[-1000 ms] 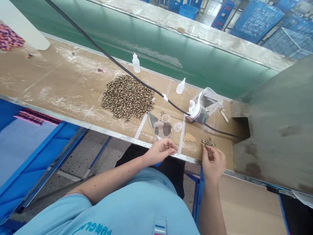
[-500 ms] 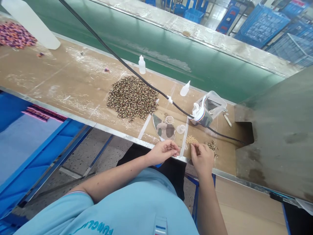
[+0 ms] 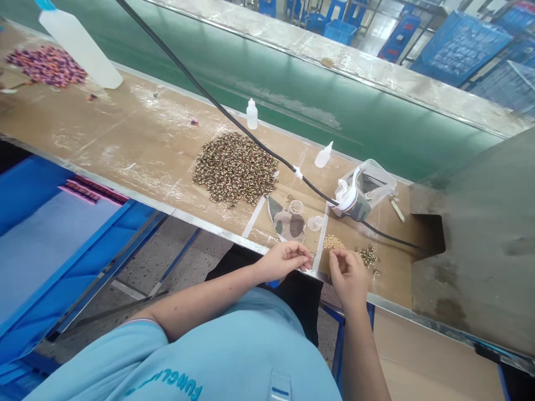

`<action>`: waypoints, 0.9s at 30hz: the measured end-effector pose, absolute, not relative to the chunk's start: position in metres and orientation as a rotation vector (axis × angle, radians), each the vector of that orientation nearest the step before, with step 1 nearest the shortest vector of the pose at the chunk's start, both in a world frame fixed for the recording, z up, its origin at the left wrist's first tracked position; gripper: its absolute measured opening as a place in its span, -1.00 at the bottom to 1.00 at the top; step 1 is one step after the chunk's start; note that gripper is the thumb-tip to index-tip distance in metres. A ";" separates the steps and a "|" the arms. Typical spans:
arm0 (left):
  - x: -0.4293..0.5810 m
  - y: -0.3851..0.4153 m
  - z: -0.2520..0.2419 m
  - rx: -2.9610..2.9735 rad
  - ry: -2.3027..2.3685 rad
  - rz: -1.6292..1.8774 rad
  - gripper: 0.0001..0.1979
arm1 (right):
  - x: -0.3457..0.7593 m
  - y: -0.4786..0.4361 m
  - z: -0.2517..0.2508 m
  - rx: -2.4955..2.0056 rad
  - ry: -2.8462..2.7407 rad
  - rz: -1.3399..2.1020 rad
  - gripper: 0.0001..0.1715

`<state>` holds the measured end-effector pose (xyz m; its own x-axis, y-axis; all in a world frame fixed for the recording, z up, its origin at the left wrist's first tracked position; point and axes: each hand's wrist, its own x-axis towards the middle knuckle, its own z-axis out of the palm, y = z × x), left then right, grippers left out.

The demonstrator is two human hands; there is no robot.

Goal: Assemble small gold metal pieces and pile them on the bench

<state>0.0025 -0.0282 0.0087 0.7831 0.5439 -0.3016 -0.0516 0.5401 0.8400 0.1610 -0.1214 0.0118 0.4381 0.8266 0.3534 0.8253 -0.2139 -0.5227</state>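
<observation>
My left hand (image 3: 290,260) hovers at the table's front edge, its thumb and fingertips pinched together; whatever they hold is too small to make out. Just right of it my right hand (image 3: 348,273) has its thumb and forefinger closed by a small pile of pale beads (image 3: 333,241). What lies between those fingertips cannot be made out. Beyond the right hand is a little heap of dark-and-gold pieces (image 3: 366,256). Above the left hand a camouflage cloth (image 3: 288,225) lies flat, with a small clear cup (image 3: 296,207) on it and another clear cup (image 3: 315,223) beside it.
A large heap of small brown-and-gold pieces (image 3: 236,167) covers the table's middle. Behind stand a small white bottle (image 3: 252,115) and a tilted one (image 3: 324,155). A black cable (image 3: 200,86) crosses over the table to a clear bin (image 3: 378,181). A grey metal housing (image 3: 476,223) bounds the right.
The whole view has shifted slightly, so things sit a little further right and lower. Both hands keep nearly the same places and pinched poses.
</observation>
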 end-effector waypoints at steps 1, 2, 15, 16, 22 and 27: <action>0.003 -0.027 0.009 0.948 0.588 0.371 -0.71 | 0.156 -0.122 0.014 -1.970 -1.336 0.091 -0.79; 0.003 -0.027 0.010 0.949 0.588 0.360 -0.71 | 0.151 -0.122 0.015 -1.907 -1.300 0.176 -0.81; 0.001 -0.022 0.012 0.903 0.556 0.338 -0.59 | 0.130 -0.114 0.007 -1.691 -1.328 0.436 -0.86; 0.000 -0.021 0.012 0.901 0.550 0.333 -0.59 | 0.131 -0.114 0.008 -1.681 -1.353 0.429 -0.86; 0.000 -0.023 0.011 0.891 0.557 0.372 -0.62 | 0.132 -0.112 0.013 -1.670 -1.470 0.338 -0.90; 0.002 -0.028 0.011 0.928 0.613 0.424 -0.68 | 0.130 -0.113 0.016 -1.676 -1.499 0.217 -0.92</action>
<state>0.0017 -0.0284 0.0107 0.7538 0.5828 -0.3036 -0.0780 0.5380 0.8393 0.1298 -0.1126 0.0162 0.2648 0.8791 0.3963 0.7307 0.0852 -0.6773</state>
